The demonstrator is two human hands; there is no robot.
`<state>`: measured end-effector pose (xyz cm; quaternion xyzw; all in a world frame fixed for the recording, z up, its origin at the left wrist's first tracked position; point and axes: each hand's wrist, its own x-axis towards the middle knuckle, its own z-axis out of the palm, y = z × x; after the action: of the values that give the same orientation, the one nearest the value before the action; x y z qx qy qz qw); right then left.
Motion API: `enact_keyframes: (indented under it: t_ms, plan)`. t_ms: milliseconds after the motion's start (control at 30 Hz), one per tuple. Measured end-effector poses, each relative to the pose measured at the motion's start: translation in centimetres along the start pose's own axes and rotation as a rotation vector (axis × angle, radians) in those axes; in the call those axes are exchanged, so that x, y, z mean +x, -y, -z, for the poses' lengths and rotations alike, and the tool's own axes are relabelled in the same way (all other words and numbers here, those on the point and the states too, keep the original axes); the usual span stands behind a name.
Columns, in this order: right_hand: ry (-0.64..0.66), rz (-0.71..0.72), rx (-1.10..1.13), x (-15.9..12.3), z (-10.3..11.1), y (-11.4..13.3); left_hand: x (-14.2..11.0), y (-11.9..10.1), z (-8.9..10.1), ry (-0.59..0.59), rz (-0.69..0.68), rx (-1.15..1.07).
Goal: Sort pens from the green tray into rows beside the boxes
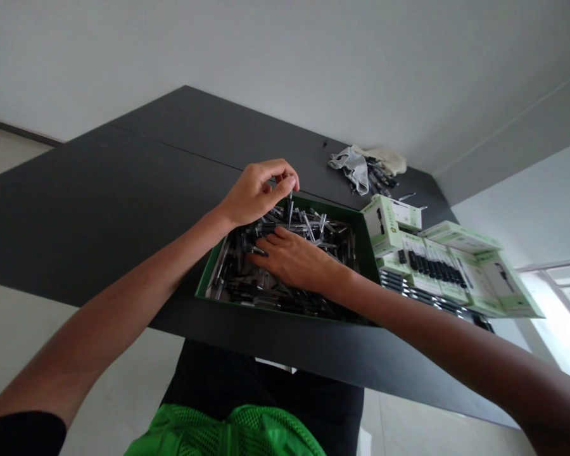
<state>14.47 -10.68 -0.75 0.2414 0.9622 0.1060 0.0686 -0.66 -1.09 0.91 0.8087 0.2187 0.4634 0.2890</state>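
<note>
Nearest: right hand (294, 258) lay in the green box (285, 310), fingers (268, 244) spread and slightly curled over the heap of metal-and-black parts (261, 285); no clear grip, cannot tell if anything was held. Left hand (259, 193) was just above the box, thumb and fingertips pinched on one slim metal part (289, 212), held near upright. Box was heavily filled, parts jumbled, no sorted rows visible. Just right of the box: stacked green-and-white card packs (437, 272), black items in rows. Beyond the box: grey cloth (354, 168) beside a small group of loose parts (382, 180). Box and packs sat on a black table (99, 202).
</note>
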Motion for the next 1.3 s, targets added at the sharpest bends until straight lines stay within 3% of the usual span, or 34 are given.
enact_keyframes:
  t_ms: [333,967,1300]
  plan:
    - [0.017,-0.015,0.000,-1.9,0.2,-0.5,0.0,0.0,0.1,0.006,0.000,-0.003]
    - [0.100,-0.215,0.019,-3.5,2.1,-2.1,-0.1,-0.1,0.2,0.004,0.008,0.012]
    - [0.033,-0.246,-0.002,-4.7,1.8,-3.1,-0.2,-0.2,0.1,0.000,0.010,0.020]
